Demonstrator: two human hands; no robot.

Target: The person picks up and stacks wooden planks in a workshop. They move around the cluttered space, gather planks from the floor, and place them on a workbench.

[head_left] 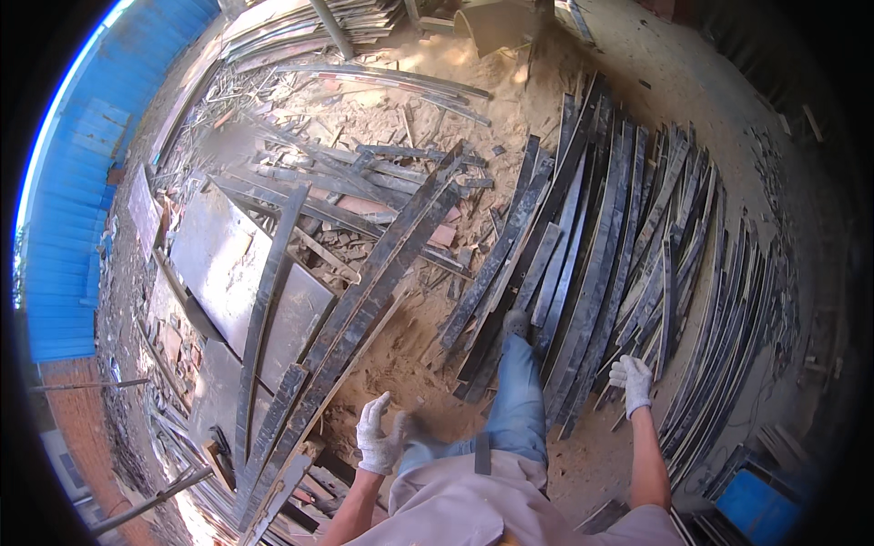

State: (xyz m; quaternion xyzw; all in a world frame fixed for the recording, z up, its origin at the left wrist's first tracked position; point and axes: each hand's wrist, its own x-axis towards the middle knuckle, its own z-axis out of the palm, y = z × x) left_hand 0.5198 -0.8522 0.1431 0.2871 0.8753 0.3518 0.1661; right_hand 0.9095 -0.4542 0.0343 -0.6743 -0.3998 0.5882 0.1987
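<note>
Left hand [377, 440]: gloved, fingers apart, empty. Right hand [634, 382]: gloved, loosely curled, grip unclear. Dark strip pile [596, 250]: ahead of right hand, the nearer; long axis running forward, slanting right.

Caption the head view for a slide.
White-gloved left hand and right hand held apart amid long, narrow, dark boards strewn over sandy brown ground, a blue corrugated wall at far left.

Ground [387, 359]: plank pile [601, 264] right of centre; panels [214, 255] nearer left edge; more planks [350, 305] between; wall [91, 182] past that edge.
</note>
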